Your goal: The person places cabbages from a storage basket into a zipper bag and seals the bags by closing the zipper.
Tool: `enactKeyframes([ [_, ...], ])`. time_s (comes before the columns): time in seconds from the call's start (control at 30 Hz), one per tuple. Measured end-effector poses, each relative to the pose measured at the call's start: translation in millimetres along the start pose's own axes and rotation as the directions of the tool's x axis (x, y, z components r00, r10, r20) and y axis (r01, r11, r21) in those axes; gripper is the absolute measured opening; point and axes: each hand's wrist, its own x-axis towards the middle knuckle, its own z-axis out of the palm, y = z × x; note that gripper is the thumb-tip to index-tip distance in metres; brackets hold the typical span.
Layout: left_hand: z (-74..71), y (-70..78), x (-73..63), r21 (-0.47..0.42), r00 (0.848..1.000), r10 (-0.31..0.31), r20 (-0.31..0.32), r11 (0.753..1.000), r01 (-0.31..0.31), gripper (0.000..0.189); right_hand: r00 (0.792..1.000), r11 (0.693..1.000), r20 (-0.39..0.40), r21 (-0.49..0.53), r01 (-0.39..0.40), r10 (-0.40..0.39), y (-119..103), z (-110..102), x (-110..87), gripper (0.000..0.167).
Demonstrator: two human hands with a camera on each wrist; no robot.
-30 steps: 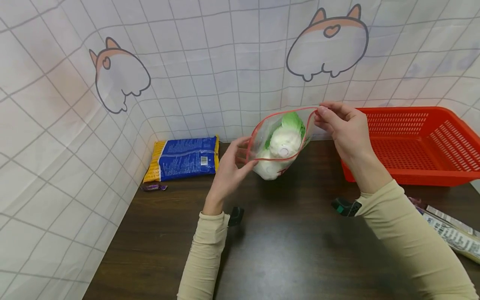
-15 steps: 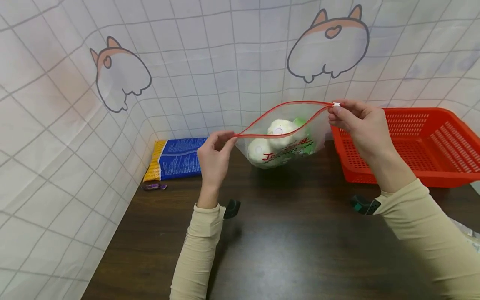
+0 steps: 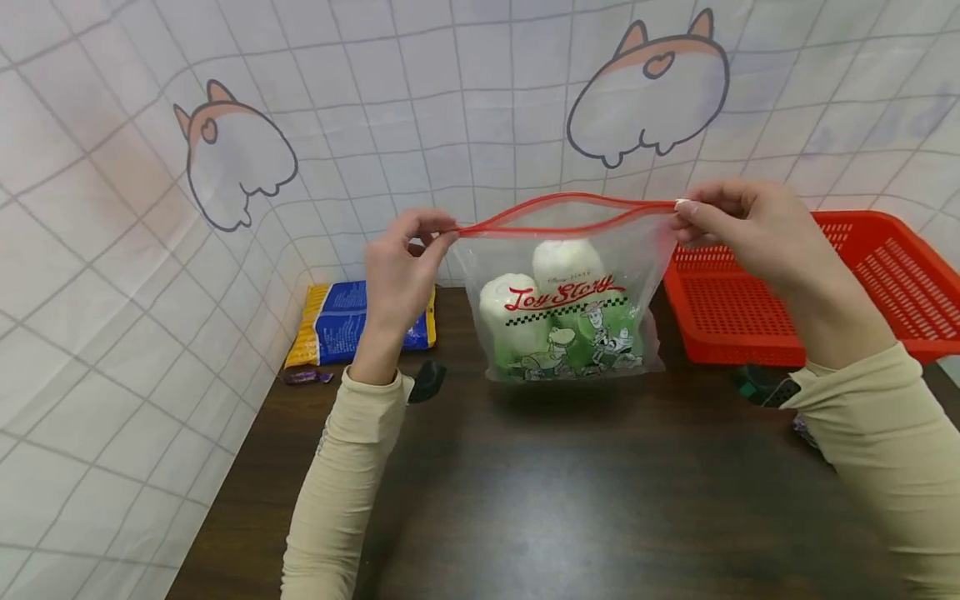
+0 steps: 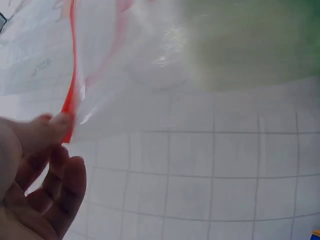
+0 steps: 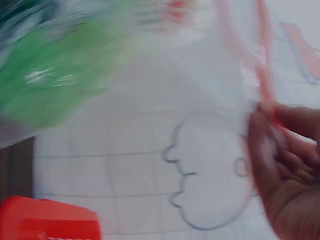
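Note:
A clear zip bag with a red rim and "Toy Story" print hangs upright between my hands in the head view. Inside it are two white-and-green vegetables, partly hidden by the print. With thumb and fingers my left hand pinches the left end of the red rim, also seen in the left wrist view. At the right end, my right hand pinches the rim, a small white slider showing by the thumb. Between the hands the bag's mouth gapes a little.
A red plastic basket stands at the right, behind my right hand. To the left lie a blue-and-yellow packet and a small purple wrapped sweet on the dark table. A grid-patterned cloth hangs behind.
My hands have moved apart, the left going from the bag's side to the rim's left end. The mouth has narrowed, and the bag has turned its printed front towards me.

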Motion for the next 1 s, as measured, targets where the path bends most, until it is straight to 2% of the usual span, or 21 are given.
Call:
enactKeyframes([
  [0.13,-1.1,2.1,-1.0,-0.084,0.996,-0.093,-0.018,0.992,0.091,0.013,0.999,0.996,0.020,-0.075,0.039,-0.038,-4,-3,-2.9,0.041],
  [0.23,-0.2,2.6,-1.8,-0.155,0.986,-0.162,-0.034,0.976,0.155,0.017,0.998,0.995,0.015,-0.087,0.056,-0.055,-5,-2,-4.6,0.040],
  [0.37,1.3,2.2,-2.0,-0.186,0.982,-0.187,0.000,0.965,0.184,0.021,0.998,0.997,-0.029,-0.040,0.063,-0.064,-2,0,-7.4,0.038],
  [0.5,0.4,0.8,-2.1,-0.267,0.964,-0.263,0.020,0.928,0.259,0.023,0.990,0.993,-0.098,0.040,0.109,-0.105,3,0,-8.3,0.031],
  [0.6,-0.9,-1.1,-2.2,-0.302,0.951,-0.306,0.034,0.904,0.302,0.022,0.980,0.987,-0.127,0.039,0.156,-0.150,8,0,-7.7,0.026],
  [0.67,-0.8,-3.7,-2.8,-0.307,0.947,-0.317,0.043,0.898,0.315,0.021,0.976,0.984,-0.135,0.016,0.176,-0.172,12,1,-7.5,0.024],
  [0.73,0.3,-7.2,-4.0,-0.303,0.940,-0.336,0.063,0.891,0.338,0.020,0.975,0.983,-0.121,-0.006,0.185,-0.185,16,2,-7.2,0.025],
  [0.9,3.2,-16.5,-7.1,-0.305,0.901,-0.417,0.117,0.849,0.432,0.020,0.978,0.979,-0.040,-0.029,0.204,-0.205,27,5,-6.9,0.025],
  [1.0,3.7,-19.1,-7.1,-0.303,0.886,-0.440,0.143,0.833,0.463,0.022,0.975,0.975,-0.021,-0.032,0.222,-0.223,30,5,-6.9,0.022],
])
